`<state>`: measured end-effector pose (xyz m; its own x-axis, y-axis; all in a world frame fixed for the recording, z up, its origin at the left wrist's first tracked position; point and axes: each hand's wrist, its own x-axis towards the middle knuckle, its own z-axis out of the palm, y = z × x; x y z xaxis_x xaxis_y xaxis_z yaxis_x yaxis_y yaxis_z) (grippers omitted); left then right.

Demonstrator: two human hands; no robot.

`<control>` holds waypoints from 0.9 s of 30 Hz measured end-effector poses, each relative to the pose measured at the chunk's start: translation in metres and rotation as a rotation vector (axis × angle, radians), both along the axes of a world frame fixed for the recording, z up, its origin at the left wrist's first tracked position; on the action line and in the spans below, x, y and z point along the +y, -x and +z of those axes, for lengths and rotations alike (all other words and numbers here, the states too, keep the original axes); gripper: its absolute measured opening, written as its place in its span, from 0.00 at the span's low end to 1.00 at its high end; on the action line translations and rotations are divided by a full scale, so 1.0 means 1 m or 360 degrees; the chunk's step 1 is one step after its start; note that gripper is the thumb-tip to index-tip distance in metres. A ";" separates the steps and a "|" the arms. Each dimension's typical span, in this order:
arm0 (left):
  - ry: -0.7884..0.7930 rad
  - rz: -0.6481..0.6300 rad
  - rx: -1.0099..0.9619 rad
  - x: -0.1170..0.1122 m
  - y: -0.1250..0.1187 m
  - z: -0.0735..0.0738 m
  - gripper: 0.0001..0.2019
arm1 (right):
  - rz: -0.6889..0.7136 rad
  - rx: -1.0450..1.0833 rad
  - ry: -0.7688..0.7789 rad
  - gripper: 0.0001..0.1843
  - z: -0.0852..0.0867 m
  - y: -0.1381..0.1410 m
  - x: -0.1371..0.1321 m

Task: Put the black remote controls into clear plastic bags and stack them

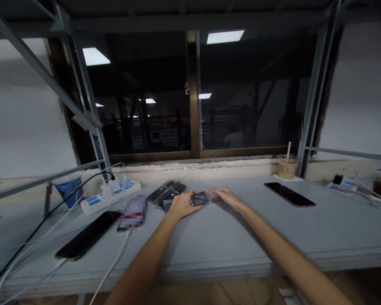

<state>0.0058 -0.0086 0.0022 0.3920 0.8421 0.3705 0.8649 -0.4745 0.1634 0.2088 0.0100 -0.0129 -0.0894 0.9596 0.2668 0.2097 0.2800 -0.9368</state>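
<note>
My left hand [181, 205] is closed around a small flat black piece with pale markings [199, 198], thumb along its near edge, low over the grey tabletop. To the right of that piece, my right hand [227, 197] pinches a bit of clear, shiny plastic film [213, 194]. The film is blurred, and I cannot tell whether it is joined to the black piece. Beside and behind my left hand lies a pile of similar black pieces in clear plastic wrapping [167, 192], partly covered by the hand.
On the left lie a plugged-in black phone [89, 235], a second phone with a cable [132, 214], a white power strip [109, 197] and a blue cup [68, 190]. To the right are another phone [289, 194] and a drink cup with a straw [287, 167]. Metal posts frame the window.
</note>
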 end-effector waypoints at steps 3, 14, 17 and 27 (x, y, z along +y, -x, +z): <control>-0.0038 -0.0019 0.0014 0.002 0.001 -0.002 0.23 | 0.0040 -0.0090 -0.0062 0.13 -0.002 -0.001 0.001; -0.0074 -0.0111 0.0021 0.001 0.000 0.001 0.21 | 0.0181 -0.0154 -0.0103 0.12 -0.009 -0.003 0.008; -0.0063 -0.0133 0.0022 -0.002 -0.001 0.004 0.21 | 0.0160 -0.0171 -0.0106 0.13 -0.009 -0.003 0.009; -0.0098 -0.0267 -0.0014 -0.003 -0.004 0.004 0.20 | 0.0083 -0.0198 -0.0085 0.12 -0.016 -0.004 0.016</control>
